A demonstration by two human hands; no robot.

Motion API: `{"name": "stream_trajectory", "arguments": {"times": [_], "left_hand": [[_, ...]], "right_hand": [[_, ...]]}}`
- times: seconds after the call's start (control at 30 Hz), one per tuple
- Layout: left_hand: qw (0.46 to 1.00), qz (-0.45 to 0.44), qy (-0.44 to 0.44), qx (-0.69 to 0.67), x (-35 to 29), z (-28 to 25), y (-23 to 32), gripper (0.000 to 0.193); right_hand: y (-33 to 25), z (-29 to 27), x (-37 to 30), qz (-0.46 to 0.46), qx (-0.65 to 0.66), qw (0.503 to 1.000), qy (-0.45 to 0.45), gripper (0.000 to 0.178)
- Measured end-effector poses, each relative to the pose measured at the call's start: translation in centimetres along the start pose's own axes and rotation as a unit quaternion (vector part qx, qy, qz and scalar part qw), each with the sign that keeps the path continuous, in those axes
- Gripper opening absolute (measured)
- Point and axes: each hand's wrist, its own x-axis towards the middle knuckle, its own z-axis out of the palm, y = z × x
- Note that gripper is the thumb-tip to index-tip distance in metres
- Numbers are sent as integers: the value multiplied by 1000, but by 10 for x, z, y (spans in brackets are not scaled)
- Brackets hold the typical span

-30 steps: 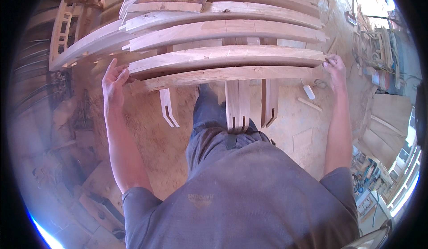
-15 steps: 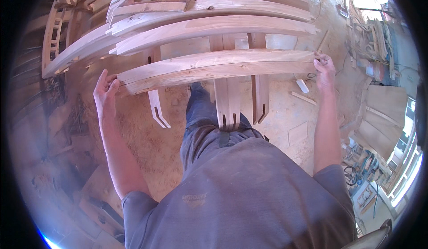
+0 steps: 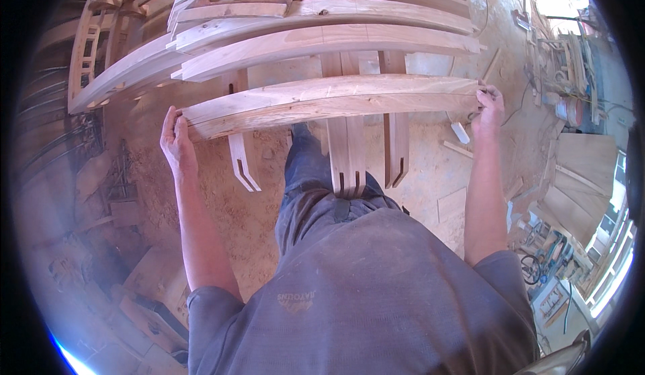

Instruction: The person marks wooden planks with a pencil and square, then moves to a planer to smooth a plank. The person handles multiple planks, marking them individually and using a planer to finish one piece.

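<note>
Sawdusty floor (image 3: 235, 234) surrounds the rails (image 3: 345, 153). Across these, left hand (image 3: 177, 140) and right hand (image 3: 489, 108) grip opposite ends of two boards (image 3: 329, 91), edges touching; a gap parts them from the next beam (image 3: 336, 37).

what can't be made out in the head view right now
Head view:
- middle of the central slotted wood: hidden by the held curved wood
- the curved wood's right end: partly covered by the right hand
- angled frame: cut off by the top edge
- lower-left clutter: blurred by haze
</note>
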Motion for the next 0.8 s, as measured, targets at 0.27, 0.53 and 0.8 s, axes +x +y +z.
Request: {"name": "stream_trajectory", "arguments": {"times": [0.27, 0.53, 0.8], "left_hand": [[997, -67, 20, -21, -24, -15, 5, 52], [801, 272, -14, 533, -47, -11, 69, 43], [898, 210, -219, 319, -29, 61, 74, 30]], "right_hand": [[0, 2, -16, 22, 10, 999, 30, 35], [-23, -19, -35, 30, -148, 986, -63, 29], [-40, 10, 14, -21, -320, 938, -130, 21]]}}
